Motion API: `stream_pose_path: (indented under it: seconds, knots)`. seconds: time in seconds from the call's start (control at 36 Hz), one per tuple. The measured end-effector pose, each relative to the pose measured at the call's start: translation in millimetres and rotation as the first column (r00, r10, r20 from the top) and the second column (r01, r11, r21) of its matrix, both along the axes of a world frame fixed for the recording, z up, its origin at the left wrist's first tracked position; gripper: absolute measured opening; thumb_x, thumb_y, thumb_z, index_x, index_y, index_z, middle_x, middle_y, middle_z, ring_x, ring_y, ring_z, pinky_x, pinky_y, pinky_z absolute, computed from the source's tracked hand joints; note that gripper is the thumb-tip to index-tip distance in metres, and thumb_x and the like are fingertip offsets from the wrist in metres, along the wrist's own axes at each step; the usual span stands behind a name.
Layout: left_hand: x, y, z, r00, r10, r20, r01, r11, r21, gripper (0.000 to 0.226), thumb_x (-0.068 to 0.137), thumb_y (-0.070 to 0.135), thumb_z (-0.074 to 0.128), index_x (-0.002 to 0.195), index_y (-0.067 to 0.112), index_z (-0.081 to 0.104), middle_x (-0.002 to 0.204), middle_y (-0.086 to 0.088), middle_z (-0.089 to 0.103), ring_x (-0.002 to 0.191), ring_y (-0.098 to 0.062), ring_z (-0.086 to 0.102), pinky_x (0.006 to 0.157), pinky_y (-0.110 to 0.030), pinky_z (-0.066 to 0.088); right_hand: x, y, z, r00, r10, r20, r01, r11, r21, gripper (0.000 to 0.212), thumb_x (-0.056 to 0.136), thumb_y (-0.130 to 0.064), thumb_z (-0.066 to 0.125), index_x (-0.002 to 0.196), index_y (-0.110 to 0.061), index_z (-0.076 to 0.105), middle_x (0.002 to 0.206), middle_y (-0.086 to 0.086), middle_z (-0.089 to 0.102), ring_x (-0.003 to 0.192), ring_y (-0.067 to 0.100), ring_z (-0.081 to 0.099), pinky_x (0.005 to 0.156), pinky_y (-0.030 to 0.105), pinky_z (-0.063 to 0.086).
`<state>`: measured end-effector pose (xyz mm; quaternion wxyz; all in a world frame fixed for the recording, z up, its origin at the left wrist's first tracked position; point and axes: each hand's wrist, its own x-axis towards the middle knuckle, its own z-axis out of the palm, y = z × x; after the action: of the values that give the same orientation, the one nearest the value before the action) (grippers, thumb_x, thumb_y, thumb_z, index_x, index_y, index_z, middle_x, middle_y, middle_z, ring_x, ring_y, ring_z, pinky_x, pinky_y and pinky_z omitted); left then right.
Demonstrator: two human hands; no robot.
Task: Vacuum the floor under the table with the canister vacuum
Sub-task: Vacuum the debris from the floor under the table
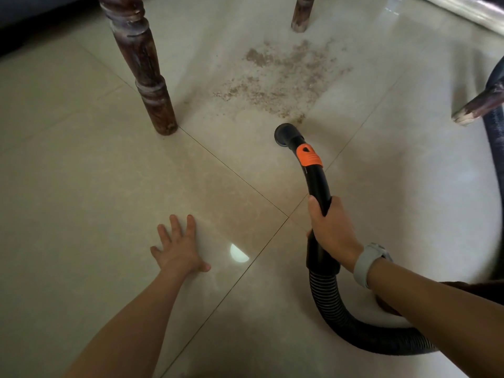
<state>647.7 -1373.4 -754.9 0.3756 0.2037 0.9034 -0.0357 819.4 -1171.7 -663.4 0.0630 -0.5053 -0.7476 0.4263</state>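
Nozzle at near edge of dirt, under the table.

Right hand (331,230): fingers curled round the black wand (317,184), gripped low, just above the ribbed hose (327,298), probably to steer the tip at reach without crowding the legs. Left hand (181,249): flat on the floor (81,186), fingers spread wide and holding nothing, apparently bracing a low crouch. Nozzle (285,135): round mouth angled down near the tile, just short of the brown dirt (281,77). Orange collar (308,156) just behind the nozzle. Dirt spread between the near left leg (141,66), far leg (301,13) and right leg (477,105); patch appears largely unswept. Hose looped behind the right arm and round the right leg; likely snag point on a forward push. Canister not in view.
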Motion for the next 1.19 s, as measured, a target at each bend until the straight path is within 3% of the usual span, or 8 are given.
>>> stream_pose_path:
  seconds: [0.17,0.33,0.58,0.75,1.0,1.19]
  knots:
    - [-0.7,-3.5,0.5,1.0,-0.005,-0.015,0.005,1.0,0.016,0.129,0.066,0.049,0.08,0.148,0.034,-0.018,0.155,-0.002,-0.03,0.143,-0.034,-0.022,0.112,-0.059,0.014,-12.4,-6.1,-4.3,0.998,0.052,-0.032,-0.054,0.996,-0.076,0.03,0.096,-0.042,0.046,0.106,-0.014,0.044,0.078,0.011,0.058,0.071,0.035,0.067,0.064,0.048,0.058]
    - [-2.6,-10.1,-2.7,1.0,-0.014,-0.007,0.015,0.999,0.052,0.128,0.066,0.052,0.079,0.148,0.036,-0.018,0.154,0.0,-0.032,0.142,-0.032,-0.025,0.113,-0.06,0.006,-35.0,-14.6,-5.1,0.982,0.186,0.039,-0.186,0.982,-0.013,0.034,0.097,-0.043,0.043,0.108,-0.011,0.042,0.081,0.012,0.061,0.071,0.03,0.066,0.064,0.043,0.057]
    - [-17.1,-11.2,-8.1,0.994,-0.104,0.032,0.102,0.993,0.053,0.135,0.06,0.061,0.078,0.144,0.039,-0.026,0.149,0.0,-0.04,0.137,-0.036,-0.034,0.107,-0.068,-0.003,-76.5,14.5,-14.7,0.988,0.152,0.032,-0.151,0.988,-0.018,0.04,0.096,-0.047,0.042,0.111,-0.009,0.044,0.084,0.01,0.061,0.075,0.029,0.065,0.07,0.042,0.055]
    - [-38.0,1.9,-8.9,0.988,-0.142,0.065,0.139,0.989,0.054,0.136,0.057,0.063,0.078,0.142,0.044,-0.027,0.148,0.005,-0.042,0.135,-0.037,-0.037,0.1,-0.076,-0.001,-99.5,15.1,-26.6,0.988,0.153,-0.011,-0.153,0.987,-0.053,0.035,0.095,-0.05,0.043,0.102,-0.015,0.045,0.084,0.012,0.064,0.073,0.03,0.067,0.071,0.044,0.056]
    - [-39.3,-0.6,-12.9,0.985,-0.167,0.043,0.165,0.985,0.055,0.135,0.057,0.067,0.075,0.14,0.045,-0.029,0.146,0.006,-0.044,0.134,-0.036,-0.039,0.1,-0.075,-0.003,-132.8,-7.3,-27.6,0.957,0.278,-0.085,-0.287,0.951,-0.117,0.034,0.097,-0.044,0.043,0.103,-0.011,0.045,0.079,0.007,0.059,0.057,0.021,0.067,0.049,0.025,0.047]
    - [-37.9,-1.3,-13.4,0.985,-0.169,0.032,0.168,0.985,0.045,0.136,0.055,0.069,0.075,0.139,0.045,-0.029,0.146,0.007,-0.044,0.134,-0.035,-0.039,0.1,-0.075,-0.004,-140.4,-23.1,-28.3,0.948,0.305,-0.089,-0.314,0.94,-0.13,0.036,0.095,-0.047,0.044,0.103,-0.012,0.046,0.083,0.013,0.062,0.071,0.031,0.067,0.07,0.047,0.057]
